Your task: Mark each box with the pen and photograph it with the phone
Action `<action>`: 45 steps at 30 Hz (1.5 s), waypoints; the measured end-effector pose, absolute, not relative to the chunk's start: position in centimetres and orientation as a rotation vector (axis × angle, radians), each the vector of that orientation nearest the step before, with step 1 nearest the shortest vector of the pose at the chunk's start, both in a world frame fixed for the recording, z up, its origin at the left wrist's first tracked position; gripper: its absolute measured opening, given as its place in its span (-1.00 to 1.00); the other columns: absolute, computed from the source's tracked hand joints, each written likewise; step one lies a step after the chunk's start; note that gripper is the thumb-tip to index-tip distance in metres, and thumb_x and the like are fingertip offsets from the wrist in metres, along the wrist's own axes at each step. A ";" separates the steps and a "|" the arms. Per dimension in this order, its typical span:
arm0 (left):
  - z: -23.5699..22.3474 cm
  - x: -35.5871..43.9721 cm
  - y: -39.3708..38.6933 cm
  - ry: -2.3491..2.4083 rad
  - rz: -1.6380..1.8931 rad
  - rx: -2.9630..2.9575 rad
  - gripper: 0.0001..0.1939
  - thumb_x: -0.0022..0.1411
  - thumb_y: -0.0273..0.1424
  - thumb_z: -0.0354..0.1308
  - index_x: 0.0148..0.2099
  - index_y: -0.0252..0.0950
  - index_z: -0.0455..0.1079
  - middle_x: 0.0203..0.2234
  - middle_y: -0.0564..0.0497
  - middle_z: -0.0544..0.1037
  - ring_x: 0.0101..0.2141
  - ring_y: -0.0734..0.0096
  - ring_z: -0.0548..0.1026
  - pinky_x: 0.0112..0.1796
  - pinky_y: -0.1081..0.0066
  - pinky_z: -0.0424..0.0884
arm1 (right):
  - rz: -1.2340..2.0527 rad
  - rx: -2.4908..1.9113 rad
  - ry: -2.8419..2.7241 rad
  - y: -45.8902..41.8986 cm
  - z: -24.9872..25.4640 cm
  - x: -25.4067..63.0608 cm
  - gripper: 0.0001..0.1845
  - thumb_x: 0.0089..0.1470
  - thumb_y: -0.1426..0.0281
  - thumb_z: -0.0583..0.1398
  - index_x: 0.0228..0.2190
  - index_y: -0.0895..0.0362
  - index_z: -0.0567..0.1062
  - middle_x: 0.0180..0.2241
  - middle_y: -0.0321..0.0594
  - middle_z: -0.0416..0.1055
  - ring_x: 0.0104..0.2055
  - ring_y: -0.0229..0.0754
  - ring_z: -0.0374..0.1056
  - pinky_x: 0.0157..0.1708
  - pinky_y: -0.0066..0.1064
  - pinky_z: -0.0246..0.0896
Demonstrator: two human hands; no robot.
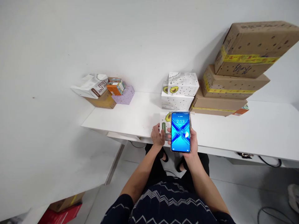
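My right hand (193, 143) holds a smartphone (180, 132) upright, fingers wrapped round its sides. Its lit blue screen faces me and reads 2:13. Behind and partly hidden by the phone is a white box with avocado pictures (164, 118), at the front of the white desk (130, 119). My left hand (158, 136) is closed on the near left corner of that box, fingers curled against its side. The box's right part is covered by the phone and my right hand.
Two more white avocado boxes (177, 102) are stacked behind, against the wall. To their right rises a pile of taped brown cartons (224, 86), with an orange box (240, 111) beside it. At the left end are a Super Meal box (93, 87), a small orange box (116, 87) and a purple box (126, 95).
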State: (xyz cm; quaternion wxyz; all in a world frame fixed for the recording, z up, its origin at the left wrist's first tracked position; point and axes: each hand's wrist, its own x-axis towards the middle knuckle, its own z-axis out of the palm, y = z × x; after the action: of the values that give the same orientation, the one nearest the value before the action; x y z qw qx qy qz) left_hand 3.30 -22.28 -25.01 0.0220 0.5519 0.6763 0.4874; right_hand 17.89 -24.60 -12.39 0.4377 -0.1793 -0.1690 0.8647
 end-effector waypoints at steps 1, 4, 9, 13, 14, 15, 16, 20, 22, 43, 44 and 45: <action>-25.0 3.3 -22.3 2.090 1.500 1.712 -0.50 0.39 -0.08 -0.25 0.07 -0.28 0.31 -0.14 -0.16 0.50 -0.16 0.25 0.48 -0.18 0.29 0.36 | 2.153 -0.447 -0.419 -24.6 -12.3 17.9 -0.36 0.04 -0.01 0.07 0.01 0.13 0.42 -0.08 0.00 0.51 -0.08 0.09 0.44 -0.17 0.01 0.40; -24.7 3.2 -22.5 2.079 1.490 1.723 -0.49 0.39 -0.09 -0.27 0.10 -0.29 0.29 -0.13 -0.17 0.50 -0.15 0.22 0.48 -0.18 0.28 0.36 | 2.137 -0.489 -0.440 -24.8 -12.4 18.3 -0.35 0.04 -0.04 0.06 0.02 0.11 0.41 -0.08 -0.02 0.51 -0.11 0.08 0.45 -0.19 -0.01 0.41; -24.2 3.1 -22.8 2.028 1.491 1.716 -0.48 0.38 -0.11 -0.26 0.12 -0.33 0.27 -0.11 -0.21 0.48 -0.10 0.17 0.46 -0.14 0.25 0.35 | 1.910 -0.771 -0.635 -24.9 -13.3 21.3 -0.35 0.06 -0.08 0.00 -0.01 0.06 0.44 -0.10 -0.07 0.52 -0.17 0.06 0.46 -0.26 -0.10 0.40; -24.2 3.0 -22.8 2.001 1.460 1.688 -0.46 0.37 -0.08 -0.24 0.15 -0.34 0.25 -0.09 -0.23 0.47 -0.09 0.15 0.45 -0.11 0.23 0.36 | 1.320 -1.313 -0.950 -24.3 -15.4 25.9 -0.39 0.02 -0.04 0.10 -0.02 0.09 0.43 -0.07 -0.07 0.47 -0.14 0.01 0.41 -0.18 -0.16 0.32; -24.2 3.0 -22.7 2.004 1.449 1.675 -0.45 0.36 -0.07 -0.24 0.16 -0.34 0.23 -0.09 -0.24 0.47 -0.09 0.15 0.45 -0.10 0.22 0.36 | 1.084 -1.506 -1.075 -24.1 -16.2 27.2 -0.38 0.02 -0.01 0.13 0.01 0.10 0.40 -0.07 -0.06 0.46 -0.12 0.01 0.38 -0.13 -0.15 0.29; -24.2 3.0 -22.7 2.002 1.442 1.665 -0.43 0.36 -0.06 -0.24 0.18 -0.35 0.21 -0.08 -0.25 0.47 -0.08 0.14 0.45 -0.10 0.21 0.36 | 0.849 -1.699 -1.206 -23.8 -17.0 28.4 -0.35 0.02 0.02 0.14 0.05 0.13 0.39 -0.06 -0.02 0.44 -0.09 0.05 0.35 -0.09 -0.11 0.24; -24.2 2.9 -22.7 1.996 1.437 1.657 -0.42 0.36 -0.06 -0.24 0.20 -0.35 0.19 -0.07 -0.26 0.46 -0.07 0.14 0.44 -0.09 0.20 0.36 | 0.623 -1.877 -1.318 -23.5 -17.8 29.5 -0.34 0.02 0.05 0.14 0.07 0.18 0.38 -0.05 0.05 0.42 -0.06 0.11 0.32 -0.06 -0.05 0.20; -24.1 2.7 -22.7 1.945 1.362 1.630 -0.37 0.36 -0.04 -0.22 0.28 -0.37 0.11 -0.03 -0.29 0.44 -0.02 0.11 0.42 -0.04 0.15 0.35 | -0.044 -2.284 -1.493 -22.5 -20.9 32.6 -0.31 0.09 0.13 0.10 0.14 0.32 0.32 0.04 0.30 0.31 0.01 0.33 0.25 -0.09 0.12 0.14; -24.0 2.5 -22.8 1.924 1.295 1.601 -0.34 0.35 -0.03 -0.21 0.30 -0.39 0.08 0.00 -0.31 0.42 0.02 0.08 0.39 0.00 0.12 0.33 | -0.168 -2.311 -1.526 -22.0 -21.9 33.6 -0.30 0.11 0.14 0.08 0.15 0.34 0.30 0.02 0.33 0.31 0.02 0.34 0.24 -0.11 0.13 0.14; -19.9 -3.2 -27.6 1.736 1.269 1.040 -0.42 0.28 -0.08 0.03 0.29 -0.10 0.17 0.21 -0.16 0.32 0.14 0.01 0.35 0.03 0.03 0.39 | 0.993 -1.451 -1.776 -21.1 -18.2 16.6 -0.49 0.19 0.03 -0.01 -0.12 0.16 0.45 -0.22 -0.03 0.40 -0.26 -0.04 0.34 -0.13 -0.14 0.26; -19.9 -4.1 -28.5 1.684 1.299 0.891 -0.42 0.26 -0.08 0.06 0.29 -0.06 0.16 0.21 -0.13 0.32 0.10 0.04 0.41 -0.06 0.07 0.47 | 1.043 -1.407 -1.800 -20.7 -18.3 15.5 -0.51 0.18 0.05 0.01 -0.13 0.16 0.46 -0.23 -0.04 0.41 -0.24 -0.04 0.33 -0.10 -0.13 0.25; -19.9 -5.0 -29.2 1.638 1.348 0.743 -0.42 0.25 -0.09 0.09 0.28 -0.04 0.16 0.20 -0.11 0.33 0.05 0.07 0.45 -0.14 0.11 0.53 | 1.118 -1.358 -1.806 -20.3 -18.5 14.3 -0.52 0.17 0.06 0.03 -0.11 0.14 0.47 -0.22 -0.06 0.42 -0.21 -0.05 0.33 -0.08 -0.13 0.24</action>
State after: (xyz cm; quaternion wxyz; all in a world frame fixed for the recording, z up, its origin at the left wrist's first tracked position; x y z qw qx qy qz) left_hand -5.02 -29.22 -19.86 0.4322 0.2981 0.6573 0.5406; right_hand 14.33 -20.30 -18.46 0.3052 -0.5131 -0.6822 0.4221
